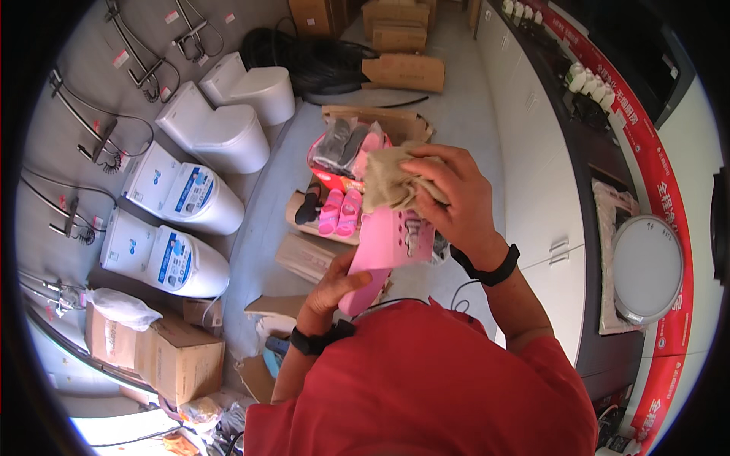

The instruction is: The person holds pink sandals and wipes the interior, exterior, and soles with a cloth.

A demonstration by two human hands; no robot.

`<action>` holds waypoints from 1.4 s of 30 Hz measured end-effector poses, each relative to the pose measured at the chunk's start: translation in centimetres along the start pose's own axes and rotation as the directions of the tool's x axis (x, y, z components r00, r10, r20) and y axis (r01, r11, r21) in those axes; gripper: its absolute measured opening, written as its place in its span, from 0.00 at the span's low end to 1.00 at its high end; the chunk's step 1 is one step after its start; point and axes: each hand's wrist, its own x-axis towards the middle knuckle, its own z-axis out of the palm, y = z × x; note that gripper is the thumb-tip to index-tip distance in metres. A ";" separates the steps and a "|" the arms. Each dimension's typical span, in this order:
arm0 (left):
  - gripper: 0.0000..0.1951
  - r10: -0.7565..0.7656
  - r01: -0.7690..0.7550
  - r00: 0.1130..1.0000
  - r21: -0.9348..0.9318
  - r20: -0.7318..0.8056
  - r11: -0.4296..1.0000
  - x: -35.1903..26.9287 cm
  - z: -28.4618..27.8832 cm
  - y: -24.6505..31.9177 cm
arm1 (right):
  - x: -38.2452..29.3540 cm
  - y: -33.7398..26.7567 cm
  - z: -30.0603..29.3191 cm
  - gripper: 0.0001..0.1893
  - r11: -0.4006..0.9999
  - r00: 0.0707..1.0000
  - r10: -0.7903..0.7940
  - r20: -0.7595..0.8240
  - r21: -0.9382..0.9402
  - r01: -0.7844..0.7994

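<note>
A pink slide sandal (388, 245) with a dark printed pattern on its strap is held up before my chest. My left hand (333, 285) grips it by the heel end, thumb on top. In my right hand (456, 194) is a bunched beige cloth (393, 176), pressed against the toe end of the sandal and covering that part. Below lies a pair of pink sandals (340, 212) on cardboard, beside a dark shoe (309, 204). Just past them stands a red box (328, 178) holding wrapped grey and pink footwear (342, 142).
Several white toilets (228, 134) line the left wall under shower fixtures (142, 74). White cabinets (536, 154) with a dark countertop run along the right. Cardboard boxes (177, 353) stand at lower left. Coiled black hose (308, 60) and flattened cardboard (405, 72) lie ahead.
</note>
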 end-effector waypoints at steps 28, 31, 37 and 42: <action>0.32 0.020 -0.017 1.000 -0.135 0.017 0.991 0.9 1.0 -0.1 | -1.7 -0.2 0.1 0.16 0.999 0.997 0.003 -0.078 0.051 0.001; 0.32 0.037 -0.035 0.999 -0.096 0.017 0.995 0.6 0.5 -0.3 | -2.5 3.1 0.2 0.16 0.983 0.977 0.143 -0.160 0.140 -0.121; 0.33 0.134 -0.123 0.991 -0.250 0.025 0.960 0.5 -0.5 -1.0 | -3.1 5.5 -2.3 0.16 0.946 0.913 0.316 -0.257 0.007 -0.325; 0.30 0.050 -0.053 0.998 -0.111 -0.028 0.992 0.7 -0.2 -0.9 | -1.7 -0.1 -2.1 0.18 0.999 0.981 0.002 -0.196 -0.031 -0.008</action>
